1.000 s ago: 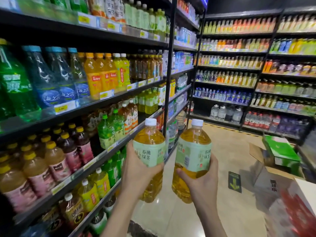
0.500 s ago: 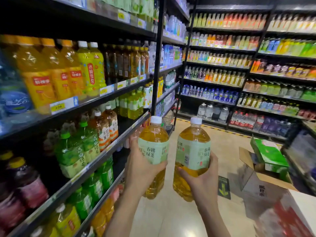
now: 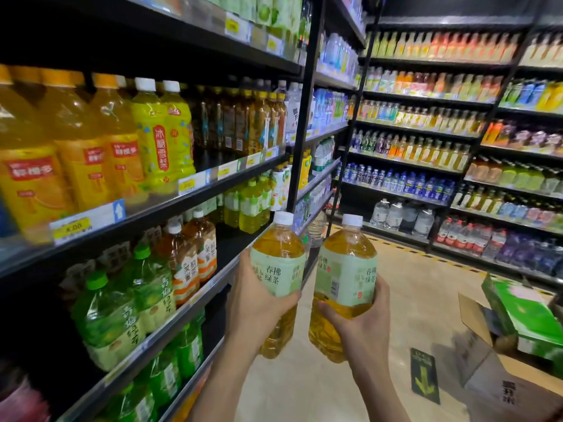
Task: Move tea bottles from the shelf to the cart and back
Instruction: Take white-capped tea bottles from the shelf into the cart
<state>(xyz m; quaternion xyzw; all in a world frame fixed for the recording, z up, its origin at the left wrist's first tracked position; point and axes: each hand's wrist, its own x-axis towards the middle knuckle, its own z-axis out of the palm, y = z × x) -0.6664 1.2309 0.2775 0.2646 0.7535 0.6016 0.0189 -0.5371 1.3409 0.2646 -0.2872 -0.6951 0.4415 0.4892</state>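
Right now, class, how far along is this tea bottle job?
Done: two tea bottles are picked up. In hand: the left hand grips one bottle, the right hand the other, upright beside the shelf. Left: setting them down; no cart is in view.

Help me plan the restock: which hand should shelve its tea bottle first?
Left, probably. The left hand holds its bottle beside the shelf; the right hand and its bottle are farther out.

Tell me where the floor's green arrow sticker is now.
Head view, lower right: green arrow floor sticker lies between the right hand and the open brown cardboard box.
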